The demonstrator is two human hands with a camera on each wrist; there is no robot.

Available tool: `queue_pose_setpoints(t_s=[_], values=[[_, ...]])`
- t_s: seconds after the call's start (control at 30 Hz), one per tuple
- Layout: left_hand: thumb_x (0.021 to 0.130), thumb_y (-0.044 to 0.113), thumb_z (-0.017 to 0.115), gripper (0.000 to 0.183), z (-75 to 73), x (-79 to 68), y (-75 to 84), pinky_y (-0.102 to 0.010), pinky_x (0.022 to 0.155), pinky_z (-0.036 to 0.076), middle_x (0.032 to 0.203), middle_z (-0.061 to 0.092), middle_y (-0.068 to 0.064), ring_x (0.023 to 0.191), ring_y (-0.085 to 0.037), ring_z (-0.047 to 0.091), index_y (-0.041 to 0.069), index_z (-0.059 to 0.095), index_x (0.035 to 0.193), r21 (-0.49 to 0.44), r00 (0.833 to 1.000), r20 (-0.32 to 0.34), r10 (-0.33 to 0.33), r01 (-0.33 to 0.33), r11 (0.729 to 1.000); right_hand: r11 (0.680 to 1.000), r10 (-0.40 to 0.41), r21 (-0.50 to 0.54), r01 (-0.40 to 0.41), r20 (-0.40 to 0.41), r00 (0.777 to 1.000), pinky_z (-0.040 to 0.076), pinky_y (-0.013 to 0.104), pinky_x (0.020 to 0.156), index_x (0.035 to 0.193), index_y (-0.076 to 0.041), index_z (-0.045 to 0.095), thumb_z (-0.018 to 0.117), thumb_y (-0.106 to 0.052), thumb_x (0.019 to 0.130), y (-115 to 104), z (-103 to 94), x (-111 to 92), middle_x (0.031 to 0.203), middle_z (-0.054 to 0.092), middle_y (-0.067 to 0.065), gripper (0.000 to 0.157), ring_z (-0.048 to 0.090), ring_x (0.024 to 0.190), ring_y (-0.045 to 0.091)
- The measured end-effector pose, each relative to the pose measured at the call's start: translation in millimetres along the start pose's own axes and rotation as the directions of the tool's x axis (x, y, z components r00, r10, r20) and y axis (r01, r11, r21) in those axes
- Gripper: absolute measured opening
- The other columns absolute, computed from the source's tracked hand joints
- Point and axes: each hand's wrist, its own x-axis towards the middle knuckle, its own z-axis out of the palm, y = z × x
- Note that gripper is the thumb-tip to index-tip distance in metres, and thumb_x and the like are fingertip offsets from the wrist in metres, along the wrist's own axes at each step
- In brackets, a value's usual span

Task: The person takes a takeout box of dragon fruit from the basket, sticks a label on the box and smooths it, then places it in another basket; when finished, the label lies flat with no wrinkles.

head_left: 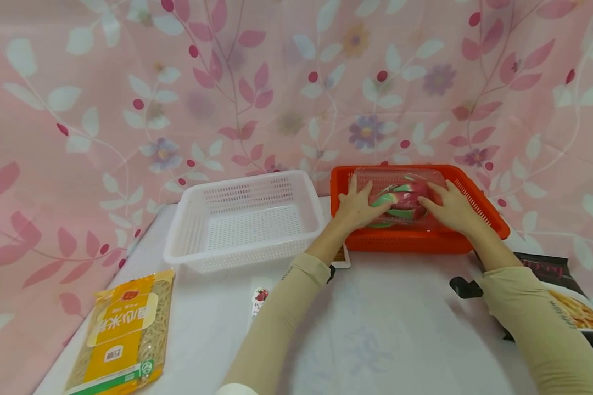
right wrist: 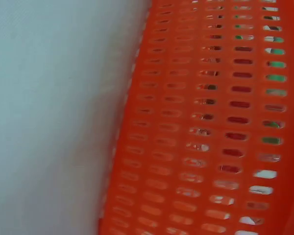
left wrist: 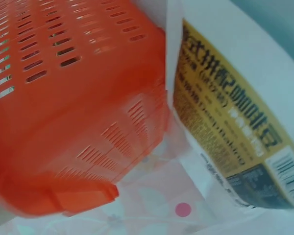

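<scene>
Both hands are at a clear plastic box (head_left: pixel 397 174) in the orange-red basket (head_left: pixel 410 241). Inside the box shows dragon fruit (head_left: pixel 410 200), pink-red with green scales. The left hand (head_left: pixel 359 207) holds the box's left end, its thumb over the top and its other fingers spread towards the far side. At the right end, the right hand (head_left: pixel 449 207) holds it the same way. The basket's slotted wall (left wrist: pixel 88 107) fills much of the left wrist view and hides the hand there. In the right wrist view, too, the slotted wall (right wrist: pixel 201 117) covers the hand.
A white basket (head_left: pixel 244 252) stands left of the orange-red one. A yellow bag of noodles (head_left: pixel 123 334) lies front left, a black food packet (head_left: pixel 573 296) at right. A coffee-bean pouch (left wrist: pixel 225 117) lies by the red basket. A small printed card (head_left: pixel 259 299) is near the left sleeve.
</scene>
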Motion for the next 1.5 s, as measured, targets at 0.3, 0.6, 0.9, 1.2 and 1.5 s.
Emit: queue_pose_setpoints(t_s=[0.3,0.6,0.9,1.2,1.5], values=[[0.08,0.071,0.04,0.078,-20.0,-10.1,3.4,-0.047,0.086,0.046,0.154,0.0,-0.002,0.121,-0.048,0.034,0.028,0.028,0.144,-0.001,0.997,-0.071,0.043,-0.043,0.999,0.999,-0.032,-0.006,0.032,-0.044,0.999,0.016,0.07,0.093,0.144,0.002,0.015,0.041,-0.049,0.092,-16,-8.6,-8,0.143,0.003,0.036,0.077,0.009,0.127,0.054],[0.084,0.065,0.041,0.073,-41.3,-26.9,4.7,-0.05,0.097,0.036,0.153,0.007,-0.002,0.13,-0.038,0.026,0.024,0.031,0.144,0.032,0.983,-0.145,0.113,-0.109,0.993,0.999,-0.049,0.008,0.049,-0.08,0.996,0.015,0.073,0.091,0.145,-0.004,0.018,0.041,-0.047,0.093,-39,-19.7,-21,0.146,-0.001,0.032,0.072,0.005,0.129,0.054],[0.084,0.066,0.04,0.073,-56.1,-50.6,-1.2,-0.048,0.091,0.042,0.153,0.009,-0.003,0.124,-0.046,0.033,0.026,0.031,0.144,0.022,0.975,-0.183,0.126,-0.124,0.992,0.996,-0.09,0.002,0.09,-0.098,0.991,0.016,0.071,0.092,0.144,-0.004,0.023,0.045,-0.045,0.092,-57,-18.6,-35,0.147,0.002,0.031,0.07,0.008,0.13,0.053],[0.085,0.064,0.04,0.07,-72.9,-78.9,-7.1,-0.045,0.088,0.043,0.153,0.012,-0.005,0.116,-0.046,0.04,0.022,0.037,0.142,0.062,0.952,-0.243,0.186,-0.176,0.982,0.992,-0.127,-0.01,0.126,-0.115,0.985,0.019,0.072,0.089,0.145,-0.007,0.025,0.047,-0.044,0.092,-76,-18.8,-51,0.148,0.003,0.028,0.068,0.011,0.129,0.052],[0.086,0.063,0.039,0.071,-79.1,-112.1,-21.5,-0.043,0.083,0.046,0.152,0.013,-0.008,0.111,-0.041,0.042,0.019,0.038,0.141,0.05,0.93,-0.29,0.225,-0.22,0.974,0.987,-0.159,-0.014,0.158,-0.094,0.983,0.017,0.072,0.091,0.144,-0.009,0.029,0.051,-0.044,0.09,-93,-10.7,-67,0.149,0.004,0.025,0.068,0.01,0.13,0.051]])
